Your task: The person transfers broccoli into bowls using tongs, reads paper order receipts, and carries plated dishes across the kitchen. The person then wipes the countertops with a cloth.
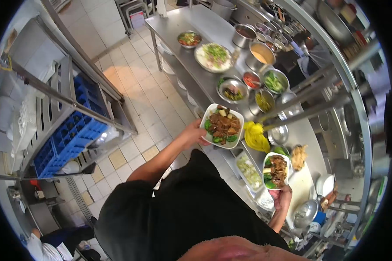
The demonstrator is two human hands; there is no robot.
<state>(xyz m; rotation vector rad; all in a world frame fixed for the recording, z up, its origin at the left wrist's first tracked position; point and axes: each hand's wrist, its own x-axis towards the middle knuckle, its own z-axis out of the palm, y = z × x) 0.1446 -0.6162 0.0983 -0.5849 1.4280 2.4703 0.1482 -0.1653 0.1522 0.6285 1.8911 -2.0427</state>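
My left hand (192, 134) grips the left rim of a square white bowl (222, 126) filled with brown meat pieces, green vegetables and a few pale chunks. This bowl is held up in front of me, by the edge of the steel counter (196, 17). Lower right, my right hand (282, 198) is closed on the near edge of a second white bowl (275, 171) with similar meat and greens. Between the two bowls lies a bright yellow cloth-like item (256, 136). A tray of chopped pale-green vegetables (248, 170) sits left of the second bowl.
Steel bowls and pots of ingredients line the counter, including a wide bowl of chopped greens (213, 57) and a pot of orange-brown sauce (261, 54). Metal rails (309, 78) cross at right. Blue crates (69, 126) fill a left rack. Another person (41, 248) is at lower left.
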